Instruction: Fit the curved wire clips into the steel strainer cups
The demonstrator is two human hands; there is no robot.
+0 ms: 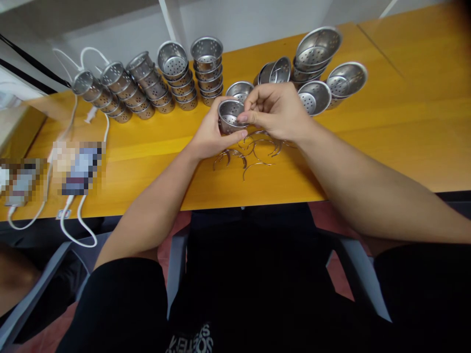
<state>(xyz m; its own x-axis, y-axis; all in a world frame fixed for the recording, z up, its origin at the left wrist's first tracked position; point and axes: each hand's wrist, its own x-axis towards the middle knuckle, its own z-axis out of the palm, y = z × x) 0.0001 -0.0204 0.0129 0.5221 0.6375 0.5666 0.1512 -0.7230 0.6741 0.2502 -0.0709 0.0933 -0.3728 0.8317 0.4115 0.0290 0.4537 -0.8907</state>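
The left hand (pixel 213 131) holds a small metal cup (pixel 230 116) pierced with holes, fingers around its side and thumb at the front near the rim. The cup is above the bench (pixel 165 166), its open mouth tipped toward the camera. The right hand (pixel 281 110) is at the cup's right side, thumb and fingertips brought together at the rim; whether they pinch something there, I cannot tell.

Just below the hands, thin curved wires (pixel 235 156) lie loosely on the bench, some crossing each other. Another cup (pixel 239 89) stands behind the held one, partly hidden by it and the right hand.

To the left, five leaning or upright stacks of cups (pixel 179 78) stand side by side along the back of the bench. Beyond the right hand is a looser group of cups (pixel 318 51), some nested, some tilted.

At the far left, two phones (pixel 81 169) lie on the bench, white cables (pixel 79 223) plugged into their near ends.
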